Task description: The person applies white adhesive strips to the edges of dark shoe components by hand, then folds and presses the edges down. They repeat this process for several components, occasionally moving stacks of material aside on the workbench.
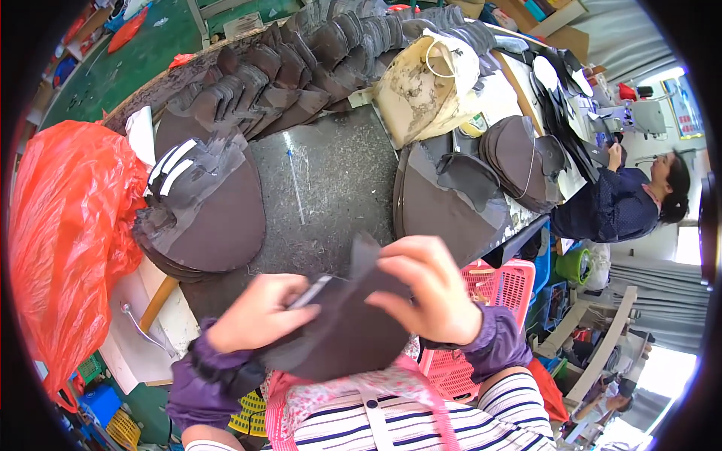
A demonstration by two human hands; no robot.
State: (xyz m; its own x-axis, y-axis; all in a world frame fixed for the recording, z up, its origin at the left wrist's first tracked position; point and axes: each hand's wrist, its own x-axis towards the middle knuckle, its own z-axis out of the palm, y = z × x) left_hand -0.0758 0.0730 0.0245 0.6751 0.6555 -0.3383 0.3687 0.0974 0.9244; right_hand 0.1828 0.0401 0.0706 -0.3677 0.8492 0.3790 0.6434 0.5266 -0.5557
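In front of my body I hold a dark brown, flexible cut panel (346, 331), bent and partly blurred. My left hand (259, 312) is closed on its left edge, with a narrow white strip (310, 292) at the fingertips. My right hand (432, 293) grips the panel's right side between thumb and fingers. A pile of similar brown panels (218, 233) lies to the left, and white strips (177, 165) rest on top of it. Another pile of panels (432, 214) sits to the right, with a smaller dark piece (472, 180) on it.
A thin pen-like stick (296, 180) lies on the dark worktop (338, 158). Behind stand a stained cream pot (414, 90) and overlapping rows of dark panels (301, 68). A red plastic bag (71, 248) bulges at left; a pink basket (515, 289) is at right. Further right, a person (617, 199) sits near a sewing machine (639, 116).
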